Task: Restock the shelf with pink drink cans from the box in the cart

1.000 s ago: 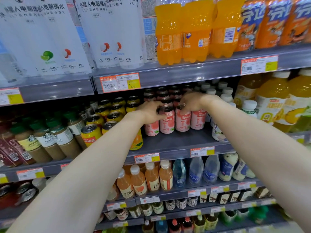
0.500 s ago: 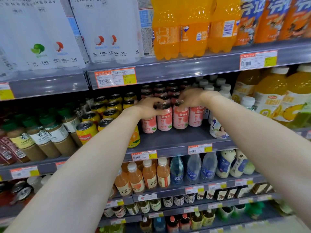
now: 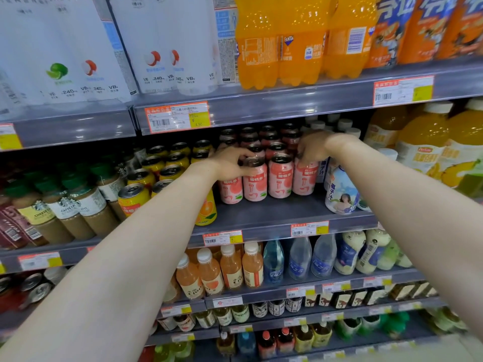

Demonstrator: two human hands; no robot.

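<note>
Pink drink cans stand in rows on the grey middle shelf [image 3: 274,212], with four in the front row. My left hand [image 3: 228,163] curls over the tops of the two left front cans, its fingers around the rim of the second pink can [image 3: 254,182]. The third pink can [image 3: 280,178] stands free with its top showing. My right hand [image 3: 312,147] grips the top of the rightmost pink can [image 3: 304,178]. The box and the cart are out of view.
Yellow orange-drink cans [image 3: 133,198] crowd the shelf just left of the pink cans, and white coconut-drink bottles [image 3: 339,194] stand to the right. Large orange soda bottles [image 3: 300,45] sit on the shelf above. Small bottles fill the shelves below.
My right hand has slid from the third front can onto the rightmost one. My left hand stays on the left cans. The view has tilted slightly.
</note>
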